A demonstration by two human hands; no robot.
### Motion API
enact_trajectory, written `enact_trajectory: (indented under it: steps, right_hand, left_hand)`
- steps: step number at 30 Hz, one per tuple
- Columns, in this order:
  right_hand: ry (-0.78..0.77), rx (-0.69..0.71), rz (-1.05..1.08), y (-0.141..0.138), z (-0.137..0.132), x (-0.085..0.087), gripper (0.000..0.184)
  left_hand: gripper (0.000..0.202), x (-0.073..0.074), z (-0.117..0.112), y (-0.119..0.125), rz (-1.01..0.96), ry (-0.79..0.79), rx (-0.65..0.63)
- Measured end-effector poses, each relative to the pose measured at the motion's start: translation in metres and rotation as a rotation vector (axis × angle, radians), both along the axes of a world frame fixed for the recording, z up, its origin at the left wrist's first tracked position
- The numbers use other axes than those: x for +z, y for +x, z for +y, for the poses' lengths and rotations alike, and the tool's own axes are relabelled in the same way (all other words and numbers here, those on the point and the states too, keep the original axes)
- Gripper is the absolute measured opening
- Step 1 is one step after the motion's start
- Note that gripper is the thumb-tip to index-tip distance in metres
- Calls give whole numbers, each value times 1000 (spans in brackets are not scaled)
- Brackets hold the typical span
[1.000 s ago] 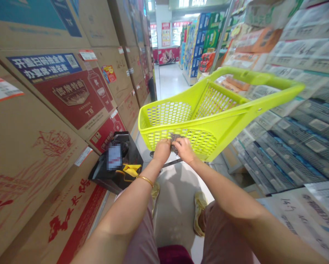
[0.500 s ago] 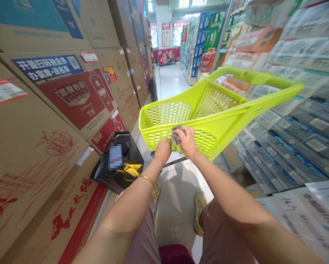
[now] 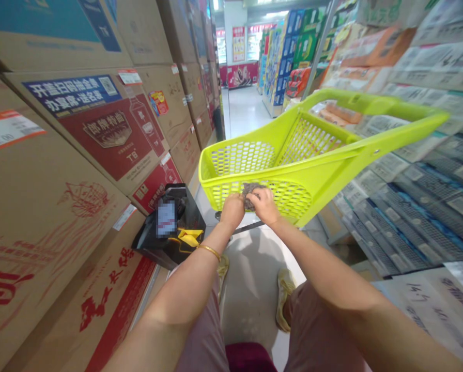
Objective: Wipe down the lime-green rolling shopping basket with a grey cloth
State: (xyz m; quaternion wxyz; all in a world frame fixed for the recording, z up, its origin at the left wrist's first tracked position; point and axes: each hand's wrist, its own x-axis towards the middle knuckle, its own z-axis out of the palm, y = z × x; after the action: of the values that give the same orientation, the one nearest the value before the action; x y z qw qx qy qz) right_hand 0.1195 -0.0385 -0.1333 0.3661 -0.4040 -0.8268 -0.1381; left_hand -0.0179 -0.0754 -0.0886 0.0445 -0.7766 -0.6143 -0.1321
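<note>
Grey crumpled bundle [image 3: 252,189] held two-handed, right by side of yellow-green shopping cart [image 3: 332,178].
Left hand [image 3: 233,207] curled fist-like, pinching its left edge; right hand [image 3: 266,205] bends fingers over its right side. Arms reach forward, forearms converging.
</note>
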Motion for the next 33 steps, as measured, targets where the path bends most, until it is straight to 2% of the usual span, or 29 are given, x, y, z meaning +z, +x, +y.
enact_trajectory:
  steps: [5, 9, 12, 19, 22, 26, 33]
  right_hand:
    - [-112, 44, -76, 4, -6, -21, 29]
    - [-131, 58, -117, 5, -9, -21, 30]
    - [-143, 60, -100, 5, -8, -8, 29]
    - [-1, -1, 141, -1, -2, 47, 28]
    - [2, 2, 245, -4, 2, 57, 25]
    - [-47, -4, 240, -6, 5, 45, 22]
    - [-117, 22, 14, 0, -1, -2, 27]
  left_hand:
    - [22, 1, 0, 1, -14, -10, -3]
    - [20, 1, 1, 0, -15, -14, -6]
    - [24, 1, 1, -2, -25, -5, 0]
    - [29, -2, 4, -1, -14, -1, -2]
    - [28, -3, 5, -1, 5, -4, -7]
    - [28, -3, 5, -2, 0, -7, -9]
    - [25, 0, 3, -3, -23, -25, -5]
